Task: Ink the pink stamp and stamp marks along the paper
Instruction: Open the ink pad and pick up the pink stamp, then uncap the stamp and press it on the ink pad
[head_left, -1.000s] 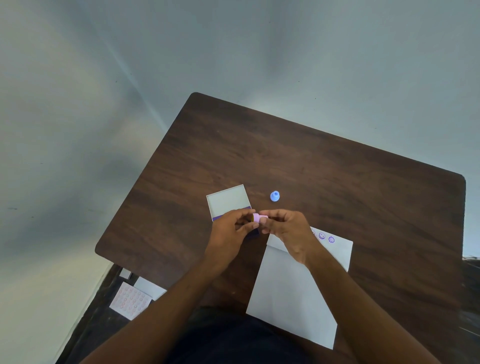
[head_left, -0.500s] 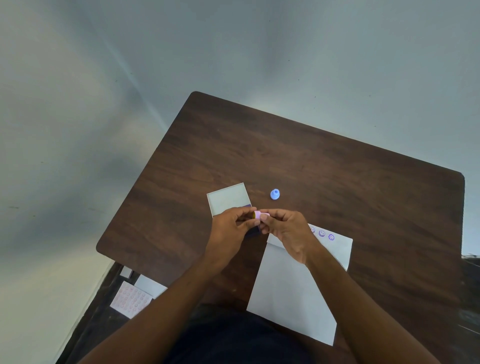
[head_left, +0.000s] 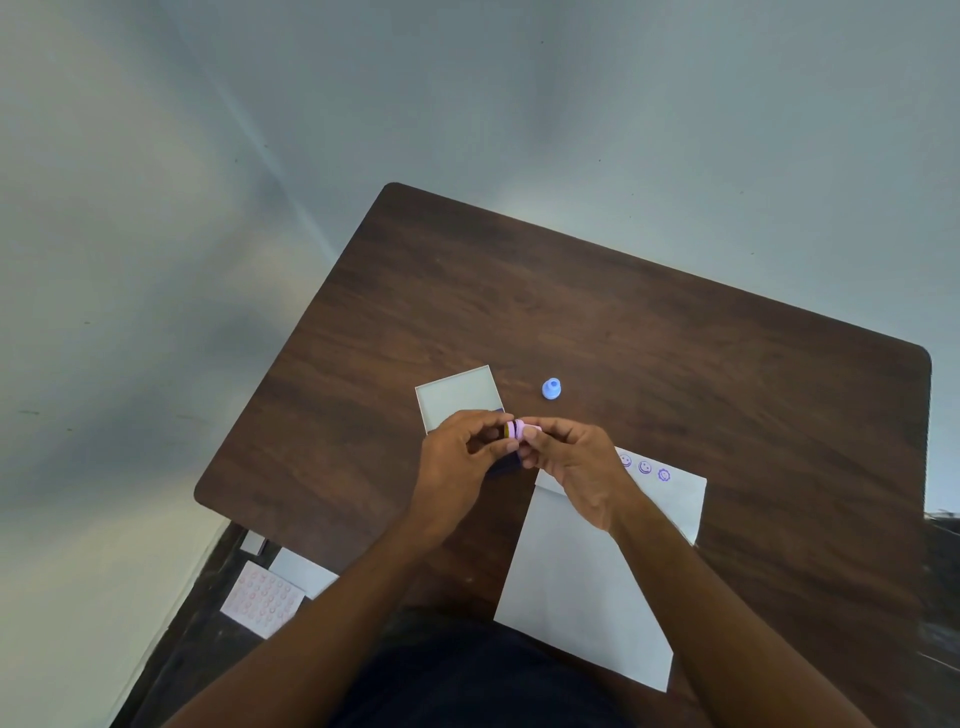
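Observation:
A small pink stamp (head_left: 525, 430) is pinched between the fingertips of both hands, held above the table. My left hand (head_left: 457, 462) grips its left end, where dark rings show. My right hand (head_left: 576, 467) holds the pink right end. The white paper (head_left: 587, 582) lies below my right hand, with three purple smiley marks (head_left: 644, 467) along its far edge. The ink pad (head_left: 460, 396), a white open case with a dark purple strip, lies just beyond my left hand, partly hidden by it.
A small blue stamp (head_left: 551, 388) stands on the dark wooden table (head_left: 623, 322) beyond my hands. On the floor at the left lie a pink-printed sheet (head_left: 262, 597) and a white sheet (head_left: 304, 571). The table's edges are close at left and right.
Both hands stay together over the same spot. The stamp's left end now shows dark rings, as if a part has come slightly apart from the pink body.

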